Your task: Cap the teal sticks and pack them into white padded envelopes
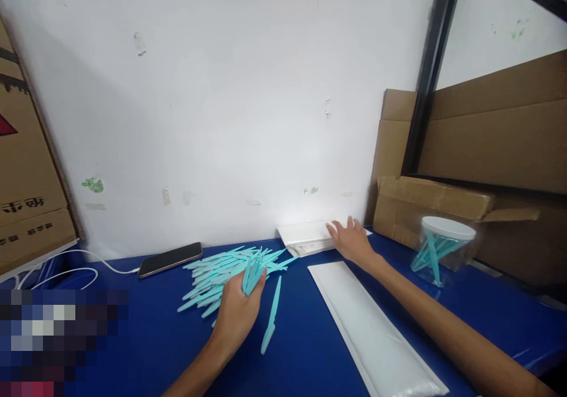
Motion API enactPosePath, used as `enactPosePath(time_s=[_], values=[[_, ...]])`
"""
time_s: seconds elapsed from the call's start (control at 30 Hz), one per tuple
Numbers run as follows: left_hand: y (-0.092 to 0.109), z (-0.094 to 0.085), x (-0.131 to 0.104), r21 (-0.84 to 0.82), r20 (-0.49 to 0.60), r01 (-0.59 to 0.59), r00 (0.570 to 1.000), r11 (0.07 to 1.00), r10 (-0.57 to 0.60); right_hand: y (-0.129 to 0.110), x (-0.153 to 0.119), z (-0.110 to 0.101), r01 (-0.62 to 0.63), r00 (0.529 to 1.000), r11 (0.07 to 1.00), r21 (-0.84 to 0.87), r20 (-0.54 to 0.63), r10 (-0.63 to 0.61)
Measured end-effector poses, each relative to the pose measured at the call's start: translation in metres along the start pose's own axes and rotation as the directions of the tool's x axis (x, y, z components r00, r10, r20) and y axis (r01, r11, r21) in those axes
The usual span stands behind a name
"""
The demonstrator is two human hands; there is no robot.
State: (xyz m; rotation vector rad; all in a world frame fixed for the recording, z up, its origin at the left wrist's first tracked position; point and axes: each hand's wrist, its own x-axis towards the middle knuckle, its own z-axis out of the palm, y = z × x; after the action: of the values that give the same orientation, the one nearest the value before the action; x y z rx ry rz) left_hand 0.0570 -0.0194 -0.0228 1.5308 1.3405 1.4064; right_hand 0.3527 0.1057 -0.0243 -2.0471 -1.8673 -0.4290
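Observation:
My left hand [241, 302] is closed round a small bunch of turquoise eyebrow razors [254, 273], their slim ends pointing up and away. Beneath and beyond it spreads a loose pile of the same razors [204, 288] on the blue table. A single razor [271, 317] lies apart, just right of that hand. At the back, my right hand [352, 240] rests with fingers spread on a stack of flat white envelopes [305, 237]. Between my arms lies a long white padded envelope [376, 332], its near end running toward the bottom edge.
A clear tub with a white lid [448, 228] holds several turquoise razors at the right. A phone [170, 259] on a white cable lies by the wall. Cardboard boxes [434, 199] stand at right, another carton [31, 166] at left. A white wall [230, 119] bounds the blue table [305, 355].

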Motion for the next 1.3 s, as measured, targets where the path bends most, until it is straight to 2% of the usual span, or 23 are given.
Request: enactPosePath(time_s=[0.1,0.23,0.5,0.8,1.07,1.3], values=[[0.001,0.000,0.000,0.094,-0.007,-0.002,1.000,0.996,0.003,0.016,0.007,0.005,-0.062,0.997,0.998,-0.027,0.050,0.063],[0.000,0.000,0.001,0.109,0.025,0.022,0.999,0.994,-0.025,0.024,0.011,0.007,-0.045,0.994,0.998,-0.047,0.097,0.050],[-0.006,-0.001,0.005,0.047,0.090,0.028,0.995,0.999,-0.032,0.025,0.018,0.003,0.001,0.997,0.998,-0.069,0.082,0.005],[-0.001,0.000,0.003,0.032,0.114,0.009,0.993,0.999,-0.012,0.037,0.022,0.008,0.003,0.998,0.999,-0.050,0.068,0.001],[0.005,-0.001,0.002,0.033,0.112,0.009,0.994,0.999,-0.013,0.030,0.020,0.015,-0.014,0.999,0.999,0.038,0.039,0.012],[0.001,0.000,0.002,0.056,0.129,0.013,0.991,0.998,-0.020,0.035,0.024,0.027,-0.026,1.000,0.975,0.220,-0.005,0.028]])
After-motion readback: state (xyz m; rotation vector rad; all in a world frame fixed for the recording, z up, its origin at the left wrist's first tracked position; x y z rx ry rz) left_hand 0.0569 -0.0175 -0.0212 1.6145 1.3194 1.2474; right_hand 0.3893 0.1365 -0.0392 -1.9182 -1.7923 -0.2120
